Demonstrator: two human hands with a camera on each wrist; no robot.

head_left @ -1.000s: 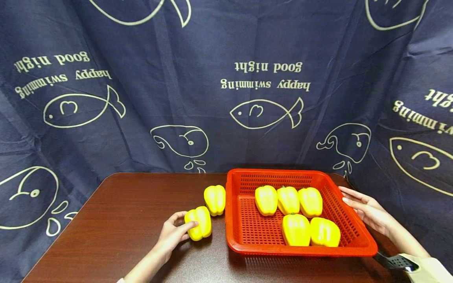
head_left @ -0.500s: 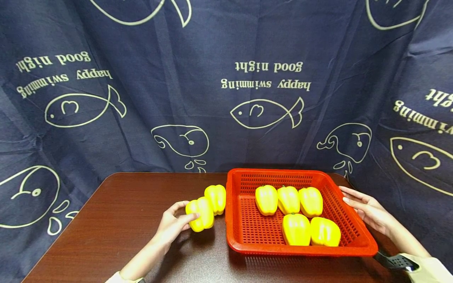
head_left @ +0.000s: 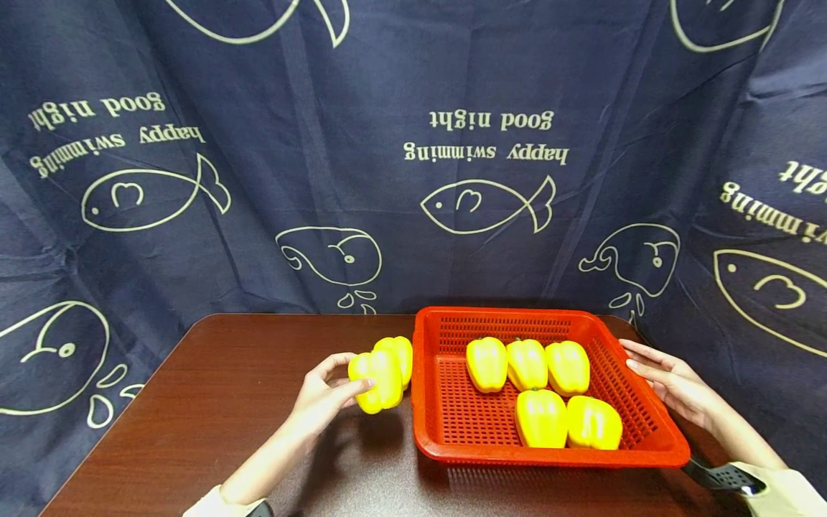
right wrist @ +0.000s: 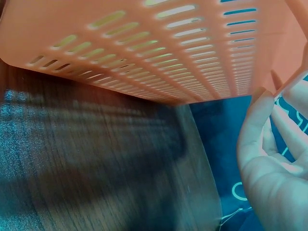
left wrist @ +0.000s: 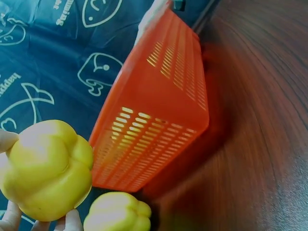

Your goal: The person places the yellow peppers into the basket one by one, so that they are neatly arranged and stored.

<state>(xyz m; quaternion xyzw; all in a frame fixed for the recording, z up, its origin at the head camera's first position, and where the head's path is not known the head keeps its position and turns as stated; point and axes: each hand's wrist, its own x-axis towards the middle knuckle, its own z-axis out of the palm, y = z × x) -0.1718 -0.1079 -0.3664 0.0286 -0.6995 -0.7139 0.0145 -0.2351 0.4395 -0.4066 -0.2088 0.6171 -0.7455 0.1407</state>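
In the head view my left hand (head_left: pixel 326 393) grips a yellow bell pepper (head_left: pixel 377 384), thumb on its near side. It is raised above the table, left of a red plastic basket (head_left: pixel 446 454). Partly hidden behind it, a second yellow bell pepper (head_left: pixel 403 353) rests on the table beside the basket wall. In the left wrist view the held bell pepper (left wrist: pixel 45 168) shows its lobed end, with fingertips (left wrist: pixel 73 221) under it. My right hand (head_left: pixel 678 391) holds the basket's right rim; in the right wrist view the thumb (right wrist: pixel 257 118) touches that rim.
Inside the basket, several yellow bell peppers (head_left: pixel 526 366) lie toward the middle and right. A dark brown wooden table (head_left: pixel 213 402) carries everything. Behind it hangs a navy curtain (head_left: pixel 362 143) with white fish drawings and upside-down lettering.
My left hand has lifted the bell pepper off the table and moved it up and to the right, now overlapping the other loose one. The right hand and basket stay put.
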